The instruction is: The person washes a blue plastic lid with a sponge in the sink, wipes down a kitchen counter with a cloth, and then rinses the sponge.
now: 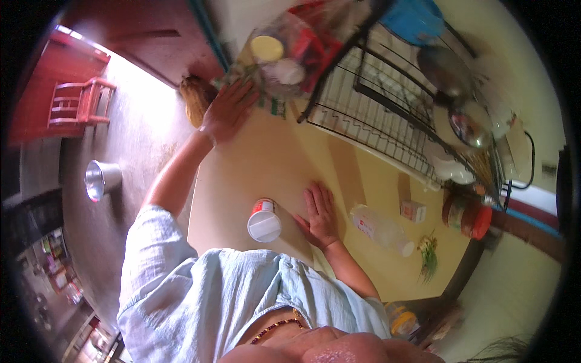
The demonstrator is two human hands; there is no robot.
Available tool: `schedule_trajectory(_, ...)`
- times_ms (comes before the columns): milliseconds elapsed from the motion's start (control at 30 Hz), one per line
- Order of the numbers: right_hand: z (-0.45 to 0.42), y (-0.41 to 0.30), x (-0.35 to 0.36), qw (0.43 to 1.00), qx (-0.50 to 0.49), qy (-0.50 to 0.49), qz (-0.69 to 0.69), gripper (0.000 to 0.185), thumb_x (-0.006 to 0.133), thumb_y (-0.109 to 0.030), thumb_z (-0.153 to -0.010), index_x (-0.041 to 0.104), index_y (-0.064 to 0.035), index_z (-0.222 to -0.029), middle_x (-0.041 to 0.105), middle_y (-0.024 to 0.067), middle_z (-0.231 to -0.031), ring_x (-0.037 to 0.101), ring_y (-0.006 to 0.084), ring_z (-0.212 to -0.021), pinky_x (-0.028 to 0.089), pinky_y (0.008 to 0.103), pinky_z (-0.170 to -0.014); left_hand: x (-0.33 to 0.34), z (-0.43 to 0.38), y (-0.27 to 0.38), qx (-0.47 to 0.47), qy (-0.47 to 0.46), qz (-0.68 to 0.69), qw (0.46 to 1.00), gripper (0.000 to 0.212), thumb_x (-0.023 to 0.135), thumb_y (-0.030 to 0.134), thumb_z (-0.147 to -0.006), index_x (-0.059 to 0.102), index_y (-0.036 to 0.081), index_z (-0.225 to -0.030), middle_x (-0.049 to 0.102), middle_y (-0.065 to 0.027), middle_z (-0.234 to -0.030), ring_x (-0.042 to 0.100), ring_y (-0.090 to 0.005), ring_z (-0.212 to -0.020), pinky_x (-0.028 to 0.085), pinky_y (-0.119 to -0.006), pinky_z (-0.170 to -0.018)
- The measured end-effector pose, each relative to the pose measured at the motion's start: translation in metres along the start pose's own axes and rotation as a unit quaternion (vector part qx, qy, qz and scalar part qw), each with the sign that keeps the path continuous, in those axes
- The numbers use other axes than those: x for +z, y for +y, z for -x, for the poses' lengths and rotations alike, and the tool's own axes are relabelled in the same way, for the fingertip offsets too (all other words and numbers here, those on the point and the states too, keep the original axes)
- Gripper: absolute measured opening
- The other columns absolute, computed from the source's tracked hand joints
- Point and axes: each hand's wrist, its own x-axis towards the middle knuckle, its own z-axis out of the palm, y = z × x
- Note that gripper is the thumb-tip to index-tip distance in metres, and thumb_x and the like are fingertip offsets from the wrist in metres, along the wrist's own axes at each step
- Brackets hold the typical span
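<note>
My left hand (232, 109), slightly blurred, is spread with the palm down at the table's far left corner. It is beside a clear plastic bag (272, 95) and a tan, elongated gourd or squash (194, 102); whether it touches them I cannot tell. My right hand (320, 215) rests palm down on the yellowish table (268, 154), fingers apart, holding nothing. Left of it stands a can (264, 220) with a red label and a whitish lid. To its right lie a clear plastic bottle (381, 229), a small box (412, 211) and a bunch of green onions (428, 256).
A black wire dish rack (376, 109) with metal bowls (470, 122) stands at the back right, near a blue basin (415, 20). A red-lidded jar (467, 218) is at the right edge. On the floor at left are a metal pot (103, 179) and a red chair (86, 103).
</note>
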Motion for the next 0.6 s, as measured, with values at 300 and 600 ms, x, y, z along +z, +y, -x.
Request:
schedule_trajectory(300, 0.0, -0.001, 0.006, 0.999, -0.003, -0.025, 0.035, 0.066, 0.061, -0.034, -0.079, 0.039, 0.0012, -0.13, 0.03, 0.0205, -0.142, 0.026, 0.0406, -0.131, 0.021, 0.0518, -0.107, 0.031, -0.129, -0.068, -0.135, -0.072, -0.02, 0.988, 0.056, 0.049, 0.025, -0.085, 0.034, 0.014, -0.138, 0.03, -0.0038, -0.145, 0.02, -0.0204, -0.137, 0.02, -0.046, -0.11)
schedule_trajectory(600, 0.006, -0.003, 0.006, 0.999, 0.0, -0.011, 0.034, 0.064, 0.058, -0.033, -0.081, 0.039, 0.0022, -0.13, 0.031, 0.0213, -0.14, 0.028, 0.0414, -0.13, 0.021, 0.0517, -0.107, 0.077, -0.128, -0.086, -0.137, 0.047, -0.069, 0.987, 0.059, 0.053, 0.032, -0.081, 0.038, 0.018, -0.136, 0.031, -0.0027, -0.145, 0.027, -0.022, -0.133, 0.029, -0.039, -0.106)
